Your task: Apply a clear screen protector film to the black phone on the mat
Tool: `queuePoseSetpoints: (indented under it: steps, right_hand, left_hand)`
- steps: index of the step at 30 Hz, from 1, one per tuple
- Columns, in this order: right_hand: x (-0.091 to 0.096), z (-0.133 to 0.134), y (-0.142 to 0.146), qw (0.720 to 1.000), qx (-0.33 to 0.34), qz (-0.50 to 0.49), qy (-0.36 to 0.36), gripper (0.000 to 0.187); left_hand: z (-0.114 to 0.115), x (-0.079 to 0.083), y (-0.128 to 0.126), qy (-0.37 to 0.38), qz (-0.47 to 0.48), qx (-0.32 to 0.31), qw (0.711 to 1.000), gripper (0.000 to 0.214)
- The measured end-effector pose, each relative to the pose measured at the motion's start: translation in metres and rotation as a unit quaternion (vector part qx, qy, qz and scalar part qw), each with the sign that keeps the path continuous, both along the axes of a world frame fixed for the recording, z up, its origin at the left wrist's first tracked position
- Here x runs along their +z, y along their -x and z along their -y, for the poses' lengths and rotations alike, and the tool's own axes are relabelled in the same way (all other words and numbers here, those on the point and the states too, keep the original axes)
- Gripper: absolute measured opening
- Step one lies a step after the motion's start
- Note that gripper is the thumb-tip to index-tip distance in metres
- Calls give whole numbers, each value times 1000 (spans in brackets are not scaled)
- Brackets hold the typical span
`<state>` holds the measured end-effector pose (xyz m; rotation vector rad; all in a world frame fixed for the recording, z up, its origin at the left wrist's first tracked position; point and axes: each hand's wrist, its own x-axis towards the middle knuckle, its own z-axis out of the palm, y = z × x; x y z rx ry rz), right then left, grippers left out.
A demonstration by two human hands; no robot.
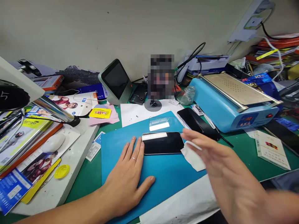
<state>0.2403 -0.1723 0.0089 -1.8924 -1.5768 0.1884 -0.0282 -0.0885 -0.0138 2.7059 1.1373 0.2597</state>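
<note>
A smartphone lies face up on a blue mat, its black screen carrying a bright reflection near the upper edge. My left hand rests flat on the mat with fingers outstretched, the fingertips at the phone's left end. Over the phone's right end is my right hand, slightly blurred, with a white wipe held at its fingers and hanging down to the mat. Just behind the phone lies a clear glass sheet, probably a screen protector.
A blue machine with a metal plate stands at the right, beside a glass jar. Another black phone lies behind my right hand. A smart display stands at the back. Boxes and a white mouse crowd the left.
</note>
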Motion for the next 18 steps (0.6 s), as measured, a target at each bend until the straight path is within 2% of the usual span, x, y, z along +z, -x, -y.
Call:
queuePoseSetpoints:
  steps: [2, 5, 9, 11, 16, 18]
  right_hand:
    - [12, -25, 6, 1000, 1, -25, 6, 58]
    - [9, -39, 15, 999, -12, -2, 44, 60]
    - [-9, -36, 18, 997, 16, 51, 52, 57]
    - [-15, -33, 17, 997, 8, 63, 43, 52]
    - [-17, -31, 21, 995, 45, 84, -1, 49]
    - [-16, -32, 22, 995, 36, 88, -12, 48]
  left_hand:
    - [0, 4, 0, 2, -20, -2, 1000, 89]
    - [0, 5, -1, 1, -22, 0, 1000, 91]
    - [-1, 1, -2, -17, 0, -11, 1000, 92]
    - [-3, -1, -2, -30, 18, -22, 999, 91]
    - [-4, -2, -3, -25, 47, -24, 998, 91]
    - [-2, 0, -3, -14, 49, -22, 998, 91]
